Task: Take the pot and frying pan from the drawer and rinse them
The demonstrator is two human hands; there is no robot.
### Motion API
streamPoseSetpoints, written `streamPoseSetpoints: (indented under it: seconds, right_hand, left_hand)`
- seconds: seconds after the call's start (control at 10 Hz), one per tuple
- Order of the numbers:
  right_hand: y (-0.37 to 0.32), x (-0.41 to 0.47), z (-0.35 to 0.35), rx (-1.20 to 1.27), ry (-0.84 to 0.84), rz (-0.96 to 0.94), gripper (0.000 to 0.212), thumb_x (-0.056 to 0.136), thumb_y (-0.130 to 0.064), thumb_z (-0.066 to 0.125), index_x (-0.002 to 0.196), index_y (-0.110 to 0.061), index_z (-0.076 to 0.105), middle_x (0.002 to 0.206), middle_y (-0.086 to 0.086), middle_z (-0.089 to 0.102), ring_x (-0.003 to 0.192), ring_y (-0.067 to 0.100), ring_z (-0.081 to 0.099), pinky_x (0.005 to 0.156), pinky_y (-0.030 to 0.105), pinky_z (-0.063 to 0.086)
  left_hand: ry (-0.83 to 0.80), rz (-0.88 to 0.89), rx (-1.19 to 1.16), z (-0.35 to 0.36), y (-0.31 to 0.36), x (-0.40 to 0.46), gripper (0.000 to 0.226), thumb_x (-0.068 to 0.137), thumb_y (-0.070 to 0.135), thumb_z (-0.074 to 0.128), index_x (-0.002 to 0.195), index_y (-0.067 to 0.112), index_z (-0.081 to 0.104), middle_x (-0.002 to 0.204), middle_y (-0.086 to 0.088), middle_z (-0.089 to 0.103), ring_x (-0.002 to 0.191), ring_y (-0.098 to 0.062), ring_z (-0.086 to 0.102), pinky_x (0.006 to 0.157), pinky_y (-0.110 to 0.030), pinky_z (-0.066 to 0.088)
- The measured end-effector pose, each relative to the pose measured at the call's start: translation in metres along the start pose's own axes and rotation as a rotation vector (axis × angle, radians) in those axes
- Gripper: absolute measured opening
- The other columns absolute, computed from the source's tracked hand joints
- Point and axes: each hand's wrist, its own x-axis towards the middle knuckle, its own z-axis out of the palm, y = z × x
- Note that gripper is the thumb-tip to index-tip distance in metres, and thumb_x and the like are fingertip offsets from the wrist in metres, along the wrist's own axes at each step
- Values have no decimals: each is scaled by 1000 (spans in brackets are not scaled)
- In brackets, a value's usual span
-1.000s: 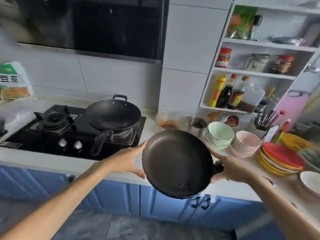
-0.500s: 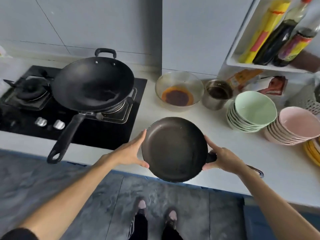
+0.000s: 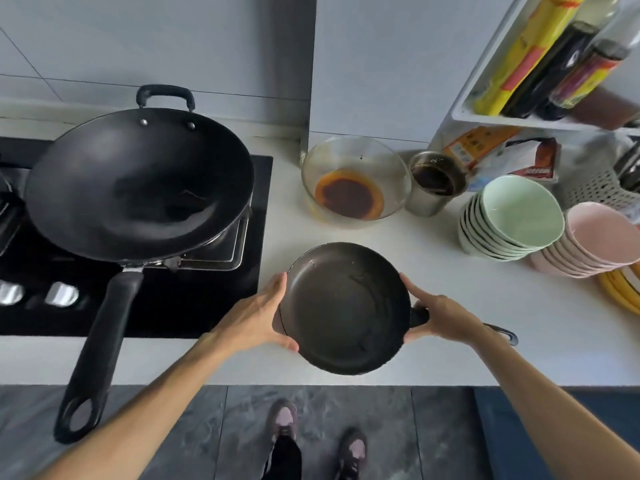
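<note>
Both forearms bare, no sleeves in view. No rings, watch or bands visible on left hand (image 3: 258, 320) or right hand (image 3: 441, 318). Dark trousers (image 3: 284, 457). Dark shoes (image 3: 283, 419) with pinkish uppers.

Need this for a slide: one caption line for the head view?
Both hands, left hand and right hand, hold a frying pan over the counter beside a wok.
</note>
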Motion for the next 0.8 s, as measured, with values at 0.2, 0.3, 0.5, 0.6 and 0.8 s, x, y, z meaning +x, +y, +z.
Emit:
streamPoseSetpoints:
  seconds: [0.2, 0.3, 0.5, 0.6, 0.8]
  right_hand:
    - [-14, 2, 9, -178, 45, 66, 115, 69, -60, 69, 145, -42, -15, 102, -3, 67, 90, 18, 62, 79, 27, 47]
    - [-31, -14, 11, -321, 130, 84, 106, 74, -59, 65, 149, -33, -5, 139, 1, 46, 118, 25, 51, 96, 36, 41]
    - [-95, -109, 22, -370, 454, 18, 51, 90, -45, 53, 131, -14, 50, 138, 3, 52, 126, 21, 47, 105, 32, 30]
    - [-133, -188, 13, -326, 677, -89, 50, 89, -44, 56, 130, -15, 54, 134, 4, 57, 123, 24, 51, 101, 33, 35]
    - [-191, -371, 2, -422, 1106, -285, 43, 88, -38, 57, 127, -20, 56, 130, 1, 59, 124, 21, 50, 106, 34, 30]
  left_hand:
    - [-24, 7, -5, -3, -11, 3, 138, 56, 69, 73, 149, 21, -16, 160, 3, -13, 147, -12, 7, 115, -33, 26]
    - [-52, -49, 29, -8, -5, -7, 126, 66, 65, 70, 150, 20, -13, 161, 3, -7, 147, -16, 13, 114, -34, 27]
    - [-18, -44, 78, -41, 63, -70, 73, 89, 65, 36, 148, 22, 29, 159, 4, 16, 146, -15, 17, 116, -37, 21]
    - [196, 16, 8, -76, 130, -143, 68, 91, 65, 16, 136, 25, 49, 152, 0, 36, 139, -19, 35, 113, -37, 26]
    - [718, 120, 279, -104, 237, -311, 41, 100, 43, 21, 90, 20, 54, 110, 1, 59, 111, -21, 56, 87, -33, 37]
